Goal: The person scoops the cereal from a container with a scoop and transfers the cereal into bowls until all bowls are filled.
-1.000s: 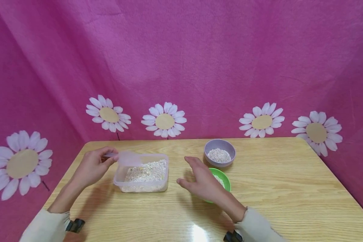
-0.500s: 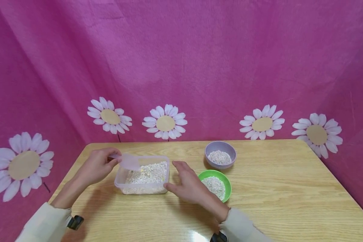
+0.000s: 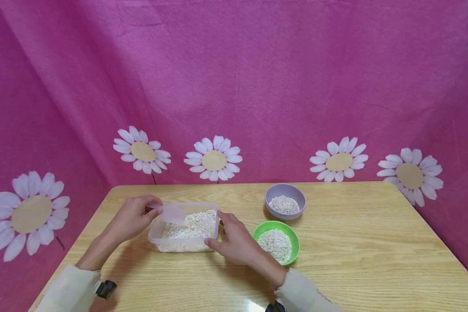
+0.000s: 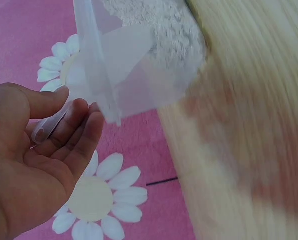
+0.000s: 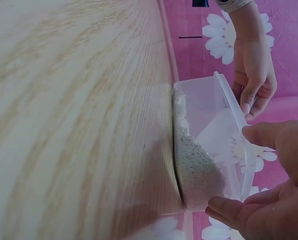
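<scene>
A clear plastic container holding oat-like flakes stands at the left of the table. My left hand pinches the handle of a translucent plastic scoop, whose blade reaches over the left rim into the container. In the left wrist view the handle lies between thumb and fingers. At the container's right end my right hand grips it, thumb at the near rim and fingers along the far part. The right wrist view has the flakes heaped toward this end.
Right of my right hand sits a green bowl with flakes in it. Behind that is a purple bowl, also with flakes. Wooden table extends to the right; a pink curtain with daisies hangs behind it.
My right hand has moved left from over the green bowl to the container and taken hold of its right end. The left hand has shifted slightly right with the scoop.
</scene>
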### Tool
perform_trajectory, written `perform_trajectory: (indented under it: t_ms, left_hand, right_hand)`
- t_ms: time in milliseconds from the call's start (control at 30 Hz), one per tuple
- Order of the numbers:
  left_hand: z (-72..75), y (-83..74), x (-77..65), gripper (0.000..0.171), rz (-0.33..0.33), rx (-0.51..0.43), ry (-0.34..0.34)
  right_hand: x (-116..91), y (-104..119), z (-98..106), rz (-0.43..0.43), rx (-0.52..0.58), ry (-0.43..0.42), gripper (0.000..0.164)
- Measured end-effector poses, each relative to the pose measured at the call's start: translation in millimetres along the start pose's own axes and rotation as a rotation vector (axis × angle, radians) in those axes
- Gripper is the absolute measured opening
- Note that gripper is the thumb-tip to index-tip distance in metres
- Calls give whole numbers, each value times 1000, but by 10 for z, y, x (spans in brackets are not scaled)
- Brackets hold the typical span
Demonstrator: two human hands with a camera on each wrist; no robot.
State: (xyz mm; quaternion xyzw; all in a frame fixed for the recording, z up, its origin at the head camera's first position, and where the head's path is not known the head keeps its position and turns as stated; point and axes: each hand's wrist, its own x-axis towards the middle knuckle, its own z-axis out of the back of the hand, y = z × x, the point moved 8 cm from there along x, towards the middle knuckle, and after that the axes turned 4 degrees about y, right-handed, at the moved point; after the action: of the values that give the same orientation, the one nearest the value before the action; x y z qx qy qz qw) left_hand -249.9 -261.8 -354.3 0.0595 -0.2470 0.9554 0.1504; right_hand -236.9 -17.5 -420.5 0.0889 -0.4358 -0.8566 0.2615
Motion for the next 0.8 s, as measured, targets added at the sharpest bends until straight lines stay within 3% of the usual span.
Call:
perform_trajectory:
  t_ms: [300, 567, 800]
  left_hand:
    - [-268, -70, 12, 10, 66, -111, -12]
    - [-456, -109, 35, 17, 187, -216, 17]
    - [-569, -183, 85, 16, 183, -224, 38]
  right_hand:
    - [1, -2, -4, -3, 63, 16, 82]
    - [2, 27, -7, 15, 44, 7, 81]
    - [-13, 32, -2, 21, 23, 0, 82]
